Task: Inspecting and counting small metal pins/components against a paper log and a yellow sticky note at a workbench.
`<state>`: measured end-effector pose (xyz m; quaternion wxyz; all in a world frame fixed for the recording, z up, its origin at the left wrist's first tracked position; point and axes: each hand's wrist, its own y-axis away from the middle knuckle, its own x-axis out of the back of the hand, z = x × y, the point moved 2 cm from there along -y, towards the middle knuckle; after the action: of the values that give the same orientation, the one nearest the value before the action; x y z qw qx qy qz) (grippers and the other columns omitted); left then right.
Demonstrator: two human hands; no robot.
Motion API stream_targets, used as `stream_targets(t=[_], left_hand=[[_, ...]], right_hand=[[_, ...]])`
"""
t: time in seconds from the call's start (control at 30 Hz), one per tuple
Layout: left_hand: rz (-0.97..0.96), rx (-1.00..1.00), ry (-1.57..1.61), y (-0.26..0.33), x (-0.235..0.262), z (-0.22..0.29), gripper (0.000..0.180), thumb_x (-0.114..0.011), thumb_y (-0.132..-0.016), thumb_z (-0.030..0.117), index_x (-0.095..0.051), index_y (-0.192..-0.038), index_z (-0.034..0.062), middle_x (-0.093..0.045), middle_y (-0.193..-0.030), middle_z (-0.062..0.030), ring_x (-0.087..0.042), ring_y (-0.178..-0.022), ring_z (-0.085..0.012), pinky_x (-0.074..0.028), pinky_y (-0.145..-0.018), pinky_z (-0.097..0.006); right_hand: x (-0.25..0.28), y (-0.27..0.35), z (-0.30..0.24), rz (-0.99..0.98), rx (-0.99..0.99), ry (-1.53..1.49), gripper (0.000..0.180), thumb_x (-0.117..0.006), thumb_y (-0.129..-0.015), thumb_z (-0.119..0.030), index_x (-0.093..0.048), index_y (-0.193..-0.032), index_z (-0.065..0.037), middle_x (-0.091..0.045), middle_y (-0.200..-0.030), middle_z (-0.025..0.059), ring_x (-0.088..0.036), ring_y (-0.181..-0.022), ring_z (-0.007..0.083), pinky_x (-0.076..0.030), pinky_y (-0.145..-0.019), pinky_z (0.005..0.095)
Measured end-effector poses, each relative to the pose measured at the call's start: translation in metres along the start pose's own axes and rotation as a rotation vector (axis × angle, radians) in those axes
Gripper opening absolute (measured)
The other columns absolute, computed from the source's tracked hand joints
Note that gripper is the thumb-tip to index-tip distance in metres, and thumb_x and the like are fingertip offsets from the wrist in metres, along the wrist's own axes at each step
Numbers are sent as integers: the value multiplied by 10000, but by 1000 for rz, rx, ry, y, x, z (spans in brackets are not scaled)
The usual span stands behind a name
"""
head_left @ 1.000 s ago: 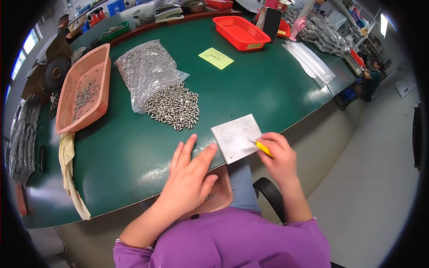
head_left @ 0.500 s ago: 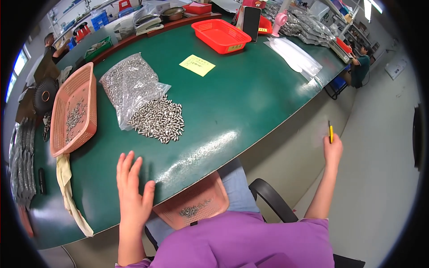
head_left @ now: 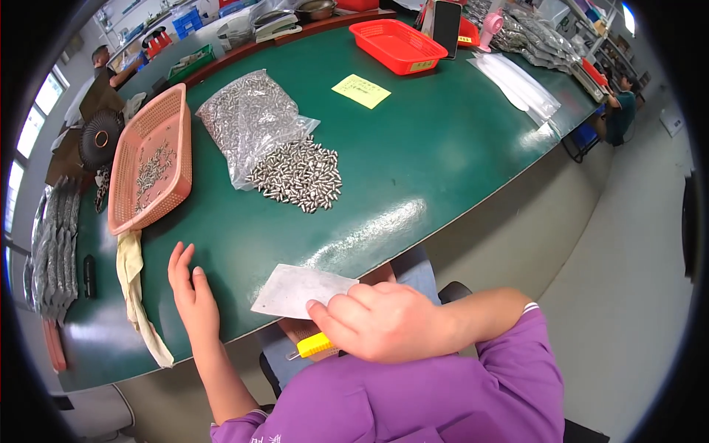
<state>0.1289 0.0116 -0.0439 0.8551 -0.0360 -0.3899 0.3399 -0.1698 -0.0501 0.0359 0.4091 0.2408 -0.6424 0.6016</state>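
My right hand [head_left: 384,321] is closed in front of my chest, over the near table edge. It grips a yellow-handled tool [head_left: 316,345] with a small metal piece at its end. A whitish, flat four-sided piece [head_left: 299,289] sticks out from the same hand over the table. I cannot tell whether it is a loose sheet or part of the tool. My left hand [head_left: 193,292] is open and holds nothing, fingers stretched, over the green table [head_left: 413,159]. Beyond it lies a heap of small silver metal pins [head_left: 301,176], spilling from a clear plastic bag [head_left: 251,122].
A pink basket [head_left: 181,188] with scattered pins stands at left, beside a cream cloth strip [head_left: 129,269]. A yellow note [head_left: 361,91], a red basket [head_left: 399,46] and plastic bags [head_left: 517,87] lie farther back. Two people are in the background. A pink basket on my lap is mostly hidden.
My right hand has swung in from the far right to my front, still holding the yellow-handled tool. The whitish flat piece now shows. My left hand has shifted slightly left, still open.
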Motion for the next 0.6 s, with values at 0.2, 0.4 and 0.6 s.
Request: stream_targets(t=[0.2, 0.4, 0.6], left_hand=[[16, 35, 199, 1, 3, -3, 373, -459, -979, 38, -617, -1317, 38, -492, -1498, -133, -445, -1400, -264, -315, -1173, -392], [14, 15, 233, 4, 3, -3, 371, -474, -981, 35, -604, -1328, 20, -472, -1515, -134, -435, -1410, -268, -312, -1175, -394], [5, -4, 215, 4, 1, 0, 376, -483, -977, 38, -604, -1333, 36, -463, -1529, -126, -435, -1412, -273, -321, -1167, -396]], right_hand=[[0, 15, 18, -215, -133, 140, 388, -648, -751, -159, -693, -1100, 4, -540, -789, 11, -567, -667, 139, -449, -529, 253], [33, 69, 116, -187, -613, 417, 109, -669, -805, -99, -680, -905, -60, -638, -814, 119, -663, -732, 296, -559, -638, 418], [136, 161, 198, -175, -1445, 876, 146, -624, -859, -150, -695, -903, -30, -712, -896, 208, -689, -878, 419, -546, -779, 513]])
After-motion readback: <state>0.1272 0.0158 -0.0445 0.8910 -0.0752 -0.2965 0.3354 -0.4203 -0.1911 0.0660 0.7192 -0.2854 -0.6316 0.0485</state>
